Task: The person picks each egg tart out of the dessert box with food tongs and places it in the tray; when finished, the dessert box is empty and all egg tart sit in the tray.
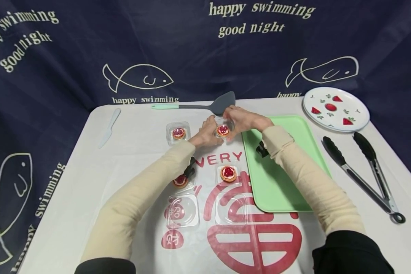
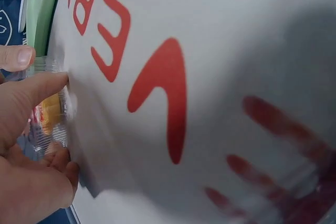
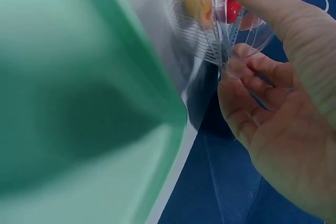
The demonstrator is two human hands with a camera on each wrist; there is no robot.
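At the far middle of the table, a small red-topped tart (image 1: 222,131) sits inside a clear plastic box (image 3: 202,40). My left hand (image 1: 208,133) grips the box from the left, its thumb and fingers round the side in the left wrist view. From the right, my right hand (image 1: 241,118) pinches the clear lid (image 3: 257,38) at its edge. Whether the lid is fully closed cannot be told. Left of the hands stands another boxed tart (image 1: 178,133). Nearer lie a tart (image 1: 228,173) in an open box and one (image 1: 180,182) partly hidden by the left wrist camera.
Clear box lids (image 1: 183,210) lie flat at the front. A green tray (image 1: 277,182) is under my right forearm. Tongs (image 1: 366,186) and a watermelon-patterned plate (image 1: 357,108) are at the right. Behind my hands lies a spatula (image 1: 222,103); a pale knife (image 1: 110,127) is far left.
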